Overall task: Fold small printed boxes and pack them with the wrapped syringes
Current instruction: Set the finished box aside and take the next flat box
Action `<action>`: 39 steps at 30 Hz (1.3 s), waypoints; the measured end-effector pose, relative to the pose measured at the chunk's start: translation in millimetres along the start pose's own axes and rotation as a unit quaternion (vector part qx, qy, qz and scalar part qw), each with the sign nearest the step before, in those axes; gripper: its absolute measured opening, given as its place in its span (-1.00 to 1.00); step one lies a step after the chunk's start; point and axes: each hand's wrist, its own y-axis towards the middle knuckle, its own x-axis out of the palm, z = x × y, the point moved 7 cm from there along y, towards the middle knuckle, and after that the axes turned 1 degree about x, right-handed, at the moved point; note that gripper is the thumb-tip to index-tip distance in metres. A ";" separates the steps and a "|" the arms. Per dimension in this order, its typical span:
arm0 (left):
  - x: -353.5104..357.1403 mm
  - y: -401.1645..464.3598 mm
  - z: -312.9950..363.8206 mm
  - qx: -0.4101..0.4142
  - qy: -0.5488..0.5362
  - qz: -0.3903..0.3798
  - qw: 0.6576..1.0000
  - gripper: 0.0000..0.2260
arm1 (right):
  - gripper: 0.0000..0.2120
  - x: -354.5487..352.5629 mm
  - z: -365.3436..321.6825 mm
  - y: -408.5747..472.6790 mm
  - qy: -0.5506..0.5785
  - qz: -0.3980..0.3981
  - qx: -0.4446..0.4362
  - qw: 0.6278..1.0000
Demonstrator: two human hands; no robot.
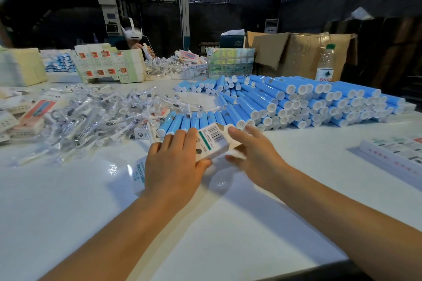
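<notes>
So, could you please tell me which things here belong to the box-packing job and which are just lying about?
In the job:
small printed box, held by left hand and right hand
wrapped syringes

Lying about:
blue tubes
water bottle
cardboard carton

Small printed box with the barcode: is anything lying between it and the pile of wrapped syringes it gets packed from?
Nothing visible blocks it. The small white printed cardboard box is held between the left hand and right hand above the white table. The clear-wrapped syringes lie to its left, with only bare tabletop between.
</notes>
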 end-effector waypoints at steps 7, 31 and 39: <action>4.6 -0.1 10.6 0.030 0.036 -0.024 0.999 -0.46 | -0.72 10.2 8.9 3.2 0.082 -0.040 0.007 0.996; -4.6 -4.3 8.4 0.040 0.028 0.027 0.998 -0.43 | -0.72 12.7 2.5 -11.0 0.061 -0.074 0.017 0.995; -4.1 -5.4 6.5 0.053 0.021 0.033 0.998 -0.45 | -0.76 14.6 0.2 -9.7 0.009 -0.090 -0.047 0.995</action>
